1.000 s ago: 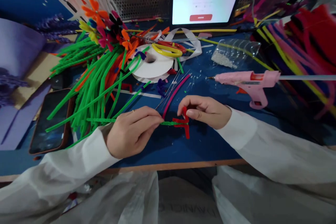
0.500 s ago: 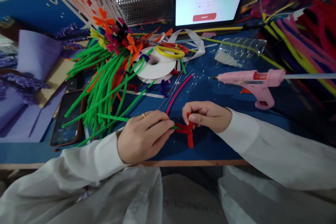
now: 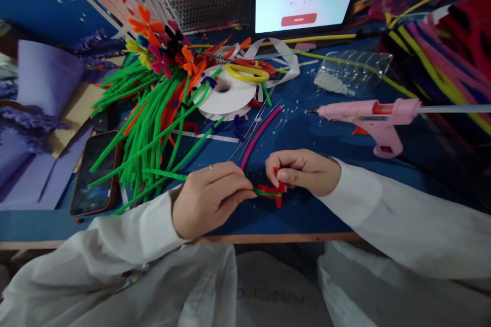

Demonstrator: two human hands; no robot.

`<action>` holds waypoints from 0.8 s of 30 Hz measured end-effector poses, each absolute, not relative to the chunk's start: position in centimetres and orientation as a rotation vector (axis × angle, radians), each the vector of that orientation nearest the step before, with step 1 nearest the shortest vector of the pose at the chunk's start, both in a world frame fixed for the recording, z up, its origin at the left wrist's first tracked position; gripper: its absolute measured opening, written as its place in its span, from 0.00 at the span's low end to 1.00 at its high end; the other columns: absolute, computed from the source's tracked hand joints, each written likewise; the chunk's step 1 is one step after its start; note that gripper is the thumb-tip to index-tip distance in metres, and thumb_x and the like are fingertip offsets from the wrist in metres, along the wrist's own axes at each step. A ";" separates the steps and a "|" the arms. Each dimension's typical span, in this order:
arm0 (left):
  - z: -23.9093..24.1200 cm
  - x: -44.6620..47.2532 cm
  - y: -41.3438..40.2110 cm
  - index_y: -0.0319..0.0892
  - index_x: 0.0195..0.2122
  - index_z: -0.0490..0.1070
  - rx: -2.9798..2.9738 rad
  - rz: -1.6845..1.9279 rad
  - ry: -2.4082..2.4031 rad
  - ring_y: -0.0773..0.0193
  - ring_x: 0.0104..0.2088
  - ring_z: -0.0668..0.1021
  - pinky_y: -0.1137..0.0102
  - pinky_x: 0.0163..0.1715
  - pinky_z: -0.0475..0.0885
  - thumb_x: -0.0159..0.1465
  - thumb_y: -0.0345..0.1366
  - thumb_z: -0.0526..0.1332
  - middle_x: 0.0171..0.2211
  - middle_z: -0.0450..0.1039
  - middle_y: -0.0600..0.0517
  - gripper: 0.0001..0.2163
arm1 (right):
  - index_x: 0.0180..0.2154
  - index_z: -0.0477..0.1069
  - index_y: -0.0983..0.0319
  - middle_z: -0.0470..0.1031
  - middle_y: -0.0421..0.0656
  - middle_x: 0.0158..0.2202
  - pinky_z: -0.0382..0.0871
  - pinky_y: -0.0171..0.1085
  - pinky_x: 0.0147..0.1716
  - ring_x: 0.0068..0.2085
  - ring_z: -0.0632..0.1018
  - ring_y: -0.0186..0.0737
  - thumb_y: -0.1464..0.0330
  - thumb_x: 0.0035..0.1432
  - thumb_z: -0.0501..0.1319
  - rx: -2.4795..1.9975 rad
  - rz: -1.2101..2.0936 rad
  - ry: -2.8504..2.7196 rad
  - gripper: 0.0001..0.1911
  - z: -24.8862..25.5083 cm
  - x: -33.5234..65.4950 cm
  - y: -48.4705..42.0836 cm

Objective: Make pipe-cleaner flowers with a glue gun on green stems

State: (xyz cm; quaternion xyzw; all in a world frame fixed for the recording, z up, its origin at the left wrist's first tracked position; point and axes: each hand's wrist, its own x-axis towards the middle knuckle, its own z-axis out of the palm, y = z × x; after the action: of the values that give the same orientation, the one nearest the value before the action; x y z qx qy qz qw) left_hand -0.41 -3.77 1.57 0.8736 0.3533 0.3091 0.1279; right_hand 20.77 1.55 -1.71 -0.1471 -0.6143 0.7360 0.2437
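Observation:
My left hand (image 3: 215, 198), with a ring on one finger, is closed around a green pipe cleaner (image 3: 165, 173) whose tail sticks out to the left. The other end of that stem runs right into a red pipe-cleaner flower (image 3: 279, 202). Thumb and forefinger of my right hand (image 3: 301, 171) pinch one of the red petals. Just beyond my left fingertips lies a curved magenta pipe cleaner (image 3: 261, 130), beside thin wires (image 3: 251, 133).
A pink glue gun (image 3: 378, 112) rests to the right, below a clear plastic bag (image 3: 351, 74). Green pipe cleaners (image 3: 146, 138), a white spool (image 3: 230, 96), yellow-handled scissors (image 3: 247, 73) and a phone (image 3: 94, 173) lie left. A timer screen (image 3: 307, 0) stands behind.
The red flower has turned between my fingers, so more of the green stem shows along it and its lower petal looks shorter. Both hands stay nearly in place.

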 end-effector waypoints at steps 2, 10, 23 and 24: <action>1.5 -0.4 -3.8 0.37 0.32 0.72 2.531 0.900 1.009 0.70 0.31 0.76 0.77 0.32 0.71 0.61 0.29 0.62 0.29 0.74 0.51 0.01 | 0.30 0.65 0.67 0.63 0.36 0.25 0.56 0.27 0.22 0.23 0.62 0.24 0.59 0.61 0.57 -0.406 2.002 -1.729 0.16 -1.5 20.9 1.6; 1.3 -0.5 -3.9 0.36 0.34 0.72 2.516 0.913 0.970 0.69 0.31 0.75 0.76 0.31 0.71 0.60 0.30 0.63 0.30 0.73 0.50 0.03 | 0.29 0.65 0.66 0.63 0.36 0.24 0.57 0.28 0.23 0.23 0.62 0.24 0.59 0.61 0.56 -0.392 1.945 -1.771 0.17 -1.4 20.9 1.6; 1.2 -0.6 -4.0 0.39 0.39 0.74 2.538 0.888 0.988 0.71 0.33 0.75 0.77 0.31 0.72 0.60 0.31 0.63 0.34 0.71 0.50 0.07 | 0.30 0.65 0.66 0.64 0.37 0.25 0.60 0.28 0.26 0.24 0.63 0.25 0.59 0.61 0.57 -0.424 1.943 -1.806 0.16 -1.3 20.9 1.5; 1.2 -0.6 -4.0 0.40 0.39 0.74 2.544 0.884 0.993 0.71 0.33 0.75 0.77 0.31 0.72 0.60 0.31 0.63 0.34 0.71 0.50 0.06 | 0.30 0.65 0.66 0.64 0.37 0.25 0.60 0.28 0.26 0.24 0.63 0.25 0.59 0.61 0.57 -0.416 1.939 -1.821 0.16 -1.3 21.0 1.5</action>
State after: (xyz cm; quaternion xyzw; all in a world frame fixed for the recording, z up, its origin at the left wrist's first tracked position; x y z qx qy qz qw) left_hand -0.61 -4.00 1.24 0.8781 0.3429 0.3051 0.1350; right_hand 21.01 1.54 -1.32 -0.1508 -0.6592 0.7022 0.2226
